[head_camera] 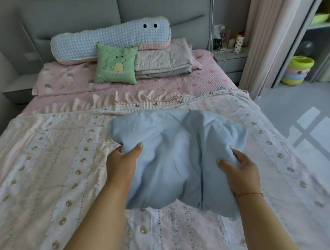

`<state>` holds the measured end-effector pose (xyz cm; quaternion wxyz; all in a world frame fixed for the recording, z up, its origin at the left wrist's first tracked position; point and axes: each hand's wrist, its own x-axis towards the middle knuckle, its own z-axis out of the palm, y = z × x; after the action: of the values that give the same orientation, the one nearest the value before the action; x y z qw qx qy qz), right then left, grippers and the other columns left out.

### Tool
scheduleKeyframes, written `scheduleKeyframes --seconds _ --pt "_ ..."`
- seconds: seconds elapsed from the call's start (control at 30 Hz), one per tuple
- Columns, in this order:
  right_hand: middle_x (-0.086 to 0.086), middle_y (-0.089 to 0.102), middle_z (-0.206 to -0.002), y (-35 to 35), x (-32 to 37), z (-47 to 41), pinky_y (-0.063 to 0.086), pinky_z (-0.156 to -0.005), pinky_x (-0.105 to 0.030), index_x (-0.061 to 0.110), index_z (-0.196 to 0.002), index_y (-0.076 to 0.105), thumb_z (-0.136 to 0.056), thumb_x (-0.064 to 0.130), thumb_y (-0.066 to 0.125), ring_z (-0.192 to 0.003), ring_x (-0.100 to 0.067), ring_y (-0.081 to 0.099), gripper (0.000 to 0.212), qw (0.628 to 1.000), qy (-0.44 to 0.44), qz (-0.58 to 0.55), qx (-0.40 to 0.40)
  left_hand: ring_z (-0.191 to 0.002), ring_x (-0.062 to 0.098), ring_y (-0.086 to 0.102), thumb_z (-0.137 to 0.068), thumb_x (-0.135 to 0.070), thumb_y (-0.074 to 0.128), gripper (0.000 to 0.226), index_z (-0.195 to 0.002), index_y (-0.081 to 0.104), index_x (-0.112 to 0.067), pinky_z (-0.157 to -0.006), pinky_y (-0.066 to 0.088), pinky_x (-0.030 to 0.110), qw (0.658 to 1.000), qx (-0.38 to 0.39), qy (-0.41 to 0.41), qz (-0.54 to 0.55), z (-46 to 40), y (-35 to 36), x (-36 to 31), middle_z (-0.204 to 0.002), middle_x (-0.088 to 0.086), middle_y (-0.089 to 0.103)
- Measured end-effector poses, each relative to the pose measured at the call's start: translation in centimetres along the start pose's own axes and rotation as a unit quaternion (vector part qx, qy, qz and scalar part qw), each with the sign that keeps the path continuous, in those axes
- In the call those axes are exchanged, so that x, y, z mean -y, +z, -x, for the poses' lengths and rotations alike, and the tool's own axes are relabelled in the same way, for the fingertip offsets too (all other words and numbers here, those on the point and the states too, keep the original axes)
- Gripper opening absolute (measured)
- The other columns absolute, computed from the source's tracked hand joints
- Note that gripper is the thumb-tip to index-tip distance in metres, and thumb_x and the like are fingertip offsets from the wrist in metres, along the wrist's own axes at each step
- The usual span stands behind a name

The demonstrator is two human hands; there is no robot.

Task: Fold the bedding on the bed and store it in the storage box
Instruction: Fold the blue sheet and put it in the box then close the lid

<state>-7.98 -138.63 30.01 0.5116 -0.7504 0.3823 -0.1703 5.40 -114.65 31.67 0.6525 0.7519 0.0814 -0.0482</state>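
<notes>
— Both hands busy? Any writing?
— None legible; left hand (122,161) and right hand (238,172) each clutch the blue bedding (175,160) (bunched) above the bear-print quilt (42,165); green cushion (116,64) beyond it, near the grey headboard (70,12).

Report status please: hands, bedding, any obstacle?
Left hand and right hand both grip the blue bedding, bunched above the bear-print quilt. Storage box not in view.
</notes>
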Motion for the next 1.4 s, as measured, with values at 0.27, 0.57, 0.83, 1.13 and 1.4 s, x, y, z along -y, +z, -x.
scheduleKeyframes --seconds 0.27,0.57,0.83,1.13,1.4 --pt "0.007 0.059 -0.102 -9.3 1.0 1.3 0.041 -0.081 -0.028 0.028 -0.121 0.063 -0.076 0.02 0.073 -0.092 -0.016 0.054 0.047 0.998 -0.047 -0.023 -0.034 -0.086 0.027 0.071 -0.063 -0.046 0.077 0.034 -0.075 0.071 -0.015 -0.087 0.055 0.05 0.999 -0.007 0.044 0.003 7.1 2.6 -5.7 -0.083 0.002 0.075" --pt "0.005 0.064 -0.108 -17.0 0.4 3.2 0.047 -0.09 -0.036 0.029 -0.118 0.064 -0.072 0.026 0.073 -0.1 -0.02 0.059 0.047 0.994 -0.038 -0.027 -0.102 -0.085 0.025 0.072 -0.071 -0.036 0.081 0.027 -0.083 0.073 -0.013 -0.086 0.056 0.05 0.996 0.051 0.067 0.018 10.5 7.1 -8.9 -0.086 0.003 0.075" --pt "0.003 0.065 -0.106 -22.1 -0.8 8.8 0.047 -0.085 -0.031 0.028 -0.119 0.064 -0.074 0.024 0.073 -0.095 -0.02 0.059 0.047 0.973 -0.011 -0.019 -0.231 -0.085 0.026 0.071 -0.06 -0.047 0.079 0.04 -0.08 0.072 -0.014 -0.085 0.057 0.051 0.979 0.18 0.1 0.009 12.4 11.5 -10.5 -0.087 0.002 0.075" --pt "0.004 0.066 -0.101 -24.6 -2.8 19.3 0.048 -0.084 -0.03 0.028 -0.115 0.067 -0.057 0.037 0.065 -0.094 -0.018 0.062 0.059 0.929 0.041 -0.044 -0.366 -0.083 0.026 0.071 -0.071 -0.039 0.079 0.028 -0.081 0.073 -0.013 -0.083 0.058 0.047 0.937 0.322 0.138 -0.011 17.4 13.8 -11.0 -0.086 0.002 0.075" --pt "0.001 0.067 -0.11 -27.6 -5.8 29.9 0.049 -0.09 -0.033 0.024 -0.12 0.065 -0.073 0.024 0.075 -0.102 -0.02 0.062 0.048 0.869 0.096 -0.046 -0.483 -0.086 0.026 0.07 -0.069 -0.042 0.079 0.033 -0.087 0.071 -0.015 -0.086 0.057 0.047 0.873 0.467 0.138 -0.017 25.2 16.6 -10.0 -0.091 0.002 0.074"
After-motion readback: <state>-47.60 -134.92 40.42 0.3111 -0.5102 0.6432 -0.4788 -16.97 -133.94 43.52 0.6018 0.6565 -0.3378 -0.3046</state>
